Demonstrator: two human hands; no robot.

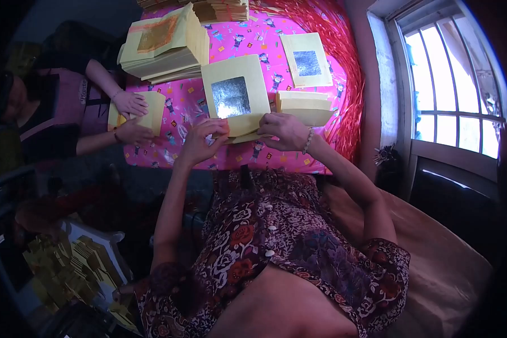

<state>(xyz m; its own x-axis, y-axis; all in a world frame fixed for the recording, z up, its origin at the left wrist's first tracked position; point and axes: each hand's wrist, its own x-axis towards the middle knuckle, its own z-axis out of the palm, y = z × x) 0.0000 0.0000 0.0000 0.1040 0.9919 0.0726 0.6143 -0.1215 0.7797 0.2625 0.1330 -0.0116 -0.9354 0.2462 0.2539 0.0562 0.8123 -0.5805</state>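
A yellow paper sheet with a silver foil square (231, 97) lies in front of me on the pink patterned tablecloth. Its near edge is bent up, and both my hands grip that edge. My left hand (204, 138) pinches the left end of the fold between thumb and fingers. At the right end, my right hand (287, 131) closes on the same fold, a beaded bracelet on its wrist. To the right of the sheet stand several folded yellow papers (304, 107). Farther off lies a flat yellow sheet with a silver square (307, 61).
A tall stack of yellow papers (163, 45) stands at the back left, with more bundles (222, 10) behind it. Red shiny strips (349, 101) run along the table's right edge. At left, a co-worker's hands (132, 115) press on a yellow paper. A barred window (456, 84) is at right.
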